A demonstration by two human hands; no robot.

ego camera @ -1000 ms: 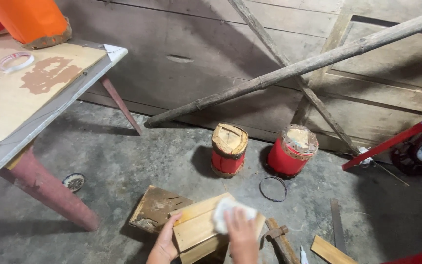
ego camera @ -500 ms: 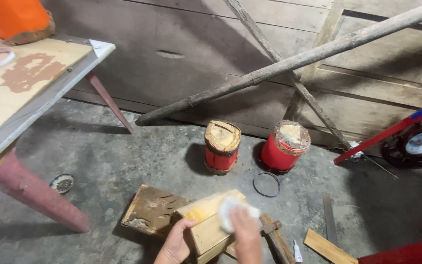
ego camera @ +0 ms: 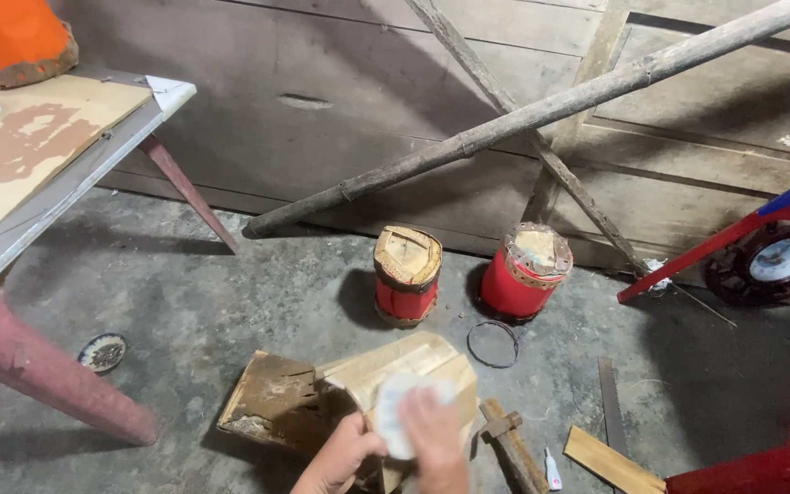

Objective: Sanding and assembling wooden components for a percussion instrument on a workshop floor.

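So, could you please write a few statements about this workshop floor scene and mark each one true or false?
1. The right hand presses a pale round pad against the light wooden block. True.
2. Two red cylindrical cans stand by the wooden wall. True.
3. The thin metal ring sits on the table. False: it lies on the concrete floor, by the right-hand can.
4. The long wooden pole lies flat on the floor. False: it leans slanting against the wall.
5. The left hand steadies the block. True.
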